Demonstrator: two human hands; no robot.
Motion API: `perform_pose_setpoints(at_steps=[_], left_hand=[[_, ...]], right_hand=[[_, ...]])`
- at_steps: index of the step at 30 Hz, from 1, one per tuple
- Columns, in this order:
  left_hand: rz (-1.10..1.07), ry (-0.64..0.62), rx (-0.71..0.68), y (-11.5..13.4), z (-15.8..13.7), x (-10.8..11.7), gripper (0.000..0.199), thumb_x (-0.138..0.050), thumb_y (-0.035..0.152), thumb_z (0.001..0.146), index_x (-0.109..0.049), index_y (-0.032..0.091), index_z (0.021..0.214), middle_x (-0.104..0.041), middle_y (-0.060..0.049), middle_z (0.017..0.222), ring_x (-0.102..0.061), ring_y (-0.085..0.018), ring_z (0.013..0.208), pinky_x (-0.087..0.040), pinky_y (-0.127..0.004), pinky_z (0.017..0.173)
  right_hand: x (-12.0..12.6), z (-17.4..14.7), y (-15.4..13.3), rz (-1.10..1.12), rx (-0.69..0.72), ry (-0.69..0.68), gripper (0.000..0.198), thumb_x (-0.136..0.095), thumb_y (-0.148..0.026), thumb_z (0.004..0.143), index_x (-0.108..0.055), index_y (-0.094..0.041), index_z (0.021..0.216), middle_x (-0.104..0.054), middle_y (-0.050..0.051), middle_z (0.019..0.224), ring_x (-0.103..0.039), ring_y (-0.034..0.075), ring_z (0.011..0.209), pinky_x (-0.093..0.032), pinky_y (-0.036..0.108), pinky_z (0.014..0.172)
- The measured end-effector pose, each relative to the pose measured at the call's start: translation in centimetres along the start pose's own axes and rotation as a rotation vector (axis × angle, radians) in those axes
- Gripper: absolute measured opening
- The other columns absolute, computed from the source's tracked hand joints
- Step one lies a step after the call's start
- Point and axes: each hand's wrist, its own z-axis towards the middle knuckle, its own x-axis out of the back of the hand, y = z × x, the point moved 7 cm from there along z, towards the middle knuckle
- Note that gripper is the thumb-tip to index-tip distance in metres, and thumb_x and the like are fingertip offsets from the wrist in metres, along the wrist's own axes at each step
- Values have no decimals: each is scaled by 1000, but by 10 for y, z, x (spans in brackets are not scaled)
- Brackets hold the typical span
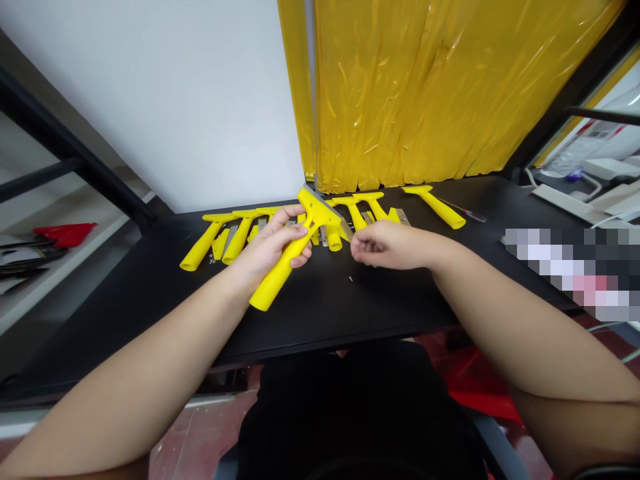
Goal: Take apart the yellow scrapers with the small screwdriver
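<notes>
A yellow scraper [275, 280] with a round handle and a wide head is gripped in my left hand [265, 250]. It tilts, its metal-edged head up and away from me. To its right, my right hand [383, 245] hovers low over the table with fingers curled; what they hold, if anything, is hidden. A small screw [351, 279] lies on the black table just below that hand. Behind both hands, several more yellow scrapers [200, 247] rest in a row among flat yellow pieces [220, 245] and metal blades [231, 240].
At the right of the row lies another yellow scraper [443, 208], beside a screwdriver [475, 215]. A white panel [200, 100] and a yellow plastic curtain [425, 93] stand behind the black table [300, 330]. Black frame bars [100, 180] rise at the left.
</notes>
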Motion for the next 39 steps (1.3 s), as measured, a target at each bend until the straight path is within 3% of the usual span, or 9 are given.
perform_pose_setpoints(at_steps=[4, 8, 13, 20, 28, 33, 39], left_hand=[[-26, -14, 43, -6, 3, 2, 54, -77, 22, 81, -49, 25, 126, -68, -1, 71, -63, -16, 53, -36, -15, 41], [-12, -86, 62, -10, 2, -3, 51, -77, 24, 85, -47, 26, 127, -68, 0, 69, -61, -15, 50, -38, -16, 41], [22, -127, 57, -7, -2, -11, 49, -74, 24, 88, -44, 26, 127, -70, 0, 68, -54, -12, 43, -40, -17, 42], [45, -122, 43, -3, -7, -16, 48, -74, 23, 88, -44, 26, 125, -70, 0, 67, -57, -14, 46, -40, -17, 43], [-25, -100, 61, -4, -4, -14, 45, -75, 22, 86, -48, 26, 122, -68, 0, 71, -63, -16, 53, -37, -15, 40], [-89, -88, 69, -3, -2, -12, 47, -75, 19, 82, -50, 25, 121, -69, -1, 81, -62, -14, 52, -35, -15, 37], [-135, -104, 79, -2, -2, -10, 47, -76, 18, 80, -52, 25, 119, -73, -7, 100, -62, -12, 53, -31, -15, 35]], right_hand=[[21, 1, -2, 357, 76, 355, 17, -79, -31, 85, -69, -18, 88, -71, 3, 76, -68, 16, 67, -57, 31, 66], [22, 6, 2, 487, 90, 518, 26, -89, -36, 79, -74, -17, 88, -75, 5, 73, -72, 18, 66, -61, 33, 68], [17, 9, 6, 499, 90, 558, 29, -92, -35, 75, -77, -16, 90, -76, 6, 74, -73, 19, 68, -63, 35, 70], [19, 6, -2, 272, 140, 592, 20, -80, -34, 85, -79, -16, 93, -75, 6, 78, -69, 18, 68, -59, 33, 66], [23, 3, -12, 220, 208, 598, 16, -82, -32, 85, -77, -18, 88, -73, 6, 84, -67, 17, 72, -55, 33, 67], [29, -4, -17, 239, 235, 622, 15, -81, -33, 89, -75, -19, 90, -70, 6, 87, -65, 18, 74, -54, 35, 69], [38, -11, -23, 99, 291, 684, 14, -81, -36, 91, -76, -23, 92, -63, 5, 94, -59, 19, 80, -53, 36, 74]])
